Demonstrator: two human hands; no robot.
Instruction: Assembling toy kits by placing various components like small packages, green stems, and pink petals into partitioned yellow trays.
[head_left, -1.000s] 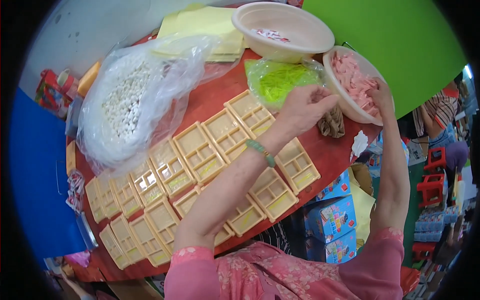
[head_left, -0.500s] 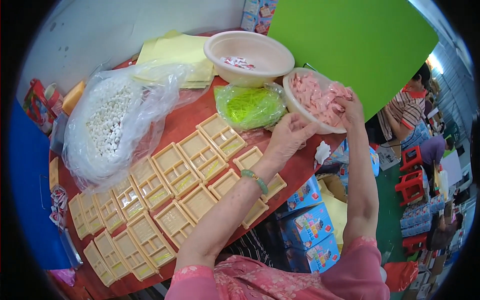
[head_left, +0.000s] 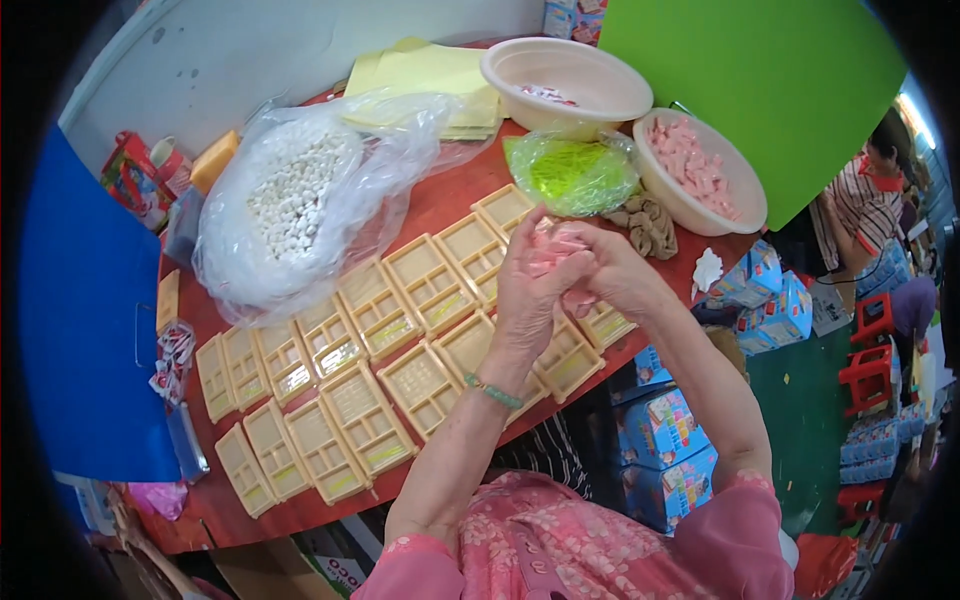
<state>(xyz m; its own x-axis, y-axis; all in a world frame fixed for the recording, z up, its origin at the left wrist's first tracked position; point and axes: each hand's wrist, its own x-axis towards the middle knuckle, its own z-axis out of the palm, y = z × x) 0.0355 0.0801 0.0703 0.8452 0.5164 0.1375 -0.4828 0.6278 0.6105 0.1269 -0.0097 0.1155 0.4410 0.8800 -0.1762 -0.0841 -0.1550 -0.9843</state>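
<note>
Cupped together, my left hand (head_left: 524, 305) and my right hand (head_left: 622, 268) hold a cluster of small pink pieces (head_left: 552, 246) between them; their exact kind is unclear. Both hands are above the right part of two rows of beige divided trays (head_left: 405, 376), hiding some of them. Thin yellow-green sticks lie in one compartment of many trays. Beyond my right hand, a white bowl (head_left: 752, 192) holds many more pink pieces. A clear bag of yellow-green sticks (head_left: 568, 176) lies beside that bowl, and a crumpled brown cloth-like bundle (head_left: 645, 226) sits just below it.
A plastic bag of white pieces (head_left: 295, 190) lies at the left by yellow sheets (head_left: 425, 72). Behind stands another bowl (head_left: 630, 92) with small red-and-white items. Blue cartons (head_left: 665, 430) are stacked below the table's right edge. A green panel (head_left: 740, 90) rises behind; people sit farther right.
My right hand has left the pink-piece bowl and come back to meet my left hand over the trays, bringing pink pieces. The view has shifted, and the brown bundle now shows.
</note>
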